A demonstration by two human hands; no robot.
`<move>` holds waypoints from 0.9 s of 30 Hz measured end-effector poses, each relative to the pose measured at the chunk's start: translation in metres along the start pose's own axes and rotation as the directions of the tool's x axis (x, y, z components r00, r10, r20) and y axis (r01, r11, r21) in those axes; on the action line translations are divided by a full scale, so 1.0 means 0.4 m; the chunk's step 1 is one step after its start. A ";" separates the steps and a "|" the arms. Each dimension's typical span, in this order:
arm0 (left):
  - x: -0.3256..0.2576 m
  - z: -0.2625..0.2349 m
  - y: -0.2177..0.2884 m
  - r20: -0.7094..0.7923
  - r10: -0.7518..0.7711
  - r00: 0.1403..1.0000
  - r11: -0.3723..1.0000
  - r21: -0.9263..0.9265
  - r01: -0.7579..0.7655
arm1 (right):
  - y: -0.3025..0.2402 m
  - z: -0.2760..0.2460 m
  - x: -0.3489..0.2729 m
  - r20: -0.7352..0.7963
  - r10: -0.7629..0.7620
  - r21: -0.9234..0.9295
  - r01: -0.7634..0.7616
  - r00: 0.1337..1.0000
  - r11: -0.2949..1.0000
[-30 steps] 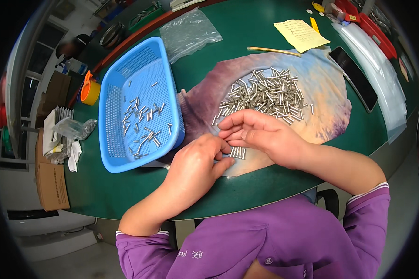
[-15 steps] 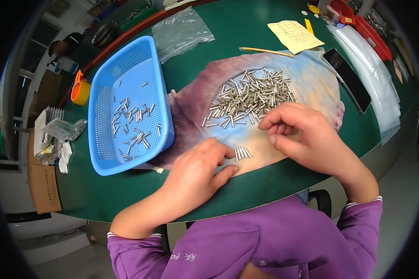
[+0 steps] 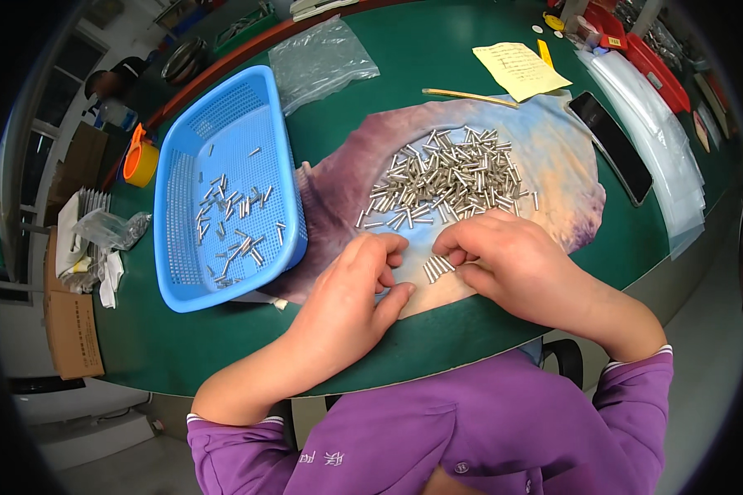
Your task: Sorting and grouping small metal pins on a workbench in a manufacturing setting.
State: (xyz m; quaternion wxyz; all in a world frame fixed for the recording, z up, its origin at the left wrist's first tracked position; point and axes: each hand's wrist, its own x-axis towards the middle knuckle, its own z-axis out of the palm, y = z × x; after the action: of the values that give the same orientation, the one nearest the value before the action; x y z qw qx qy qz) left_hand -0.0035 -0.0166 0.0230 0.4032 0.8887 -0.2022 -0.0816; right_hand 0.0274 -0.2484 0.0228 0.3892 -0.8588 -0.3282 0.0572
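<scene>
A short row of small silver metal rivets (image 3: 434, 271) lies side by side on the tie-dyed cloth (image 3: 338, 186) near the table's front edge. At the row's right end, my right hand (image 3: 516, 260) has its thumb and forefinger closed in around the rivets; the exact contact is partly hidden. My left hand (image 3: 351, 285) rests just left of the row, fingers bent, with a gap between thumb and forefinger and nothing held. Beyond both hands spreads a loose heap of the same rivets (image 3: 450, 173).
On the left stands a blue perforated basket (image 3: 169, 223) with scattered rivets inside. Behind are a clear plastic bag (image 3: 326, 62), a thin stick (image 3: 470, 96) and a yellow note (image 3: 520, 70). A phone (image 3: 611, 147) and plastic sleeves (image 3: 648, 140) lie right; an orange cup (image 3: 140, 162) sits far left.
My right hand has come down and left from the heap's edge to the row. My left hand has drawn slightly back from it. The row has shifted a little right and tilted.
</scene>
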 end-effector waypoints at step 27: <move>-0.001 0.056 -0.021 -0.106 0.101 0.989 0.993 -0.057 -0.107 | 0.006 0.060 0.001 -0.077 -0.027 0.043 0.030 0.997 0.999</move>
State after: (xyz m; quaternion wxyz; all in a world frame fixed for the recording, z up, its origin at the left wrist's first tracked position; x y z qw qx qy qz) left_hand -0.0084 -0.0266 0.0019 0.4445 0.8669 -0.2247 -0.0210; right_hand 0.0207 -0.2341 0.0046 0.4210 -0.8468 -0.3240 0.0258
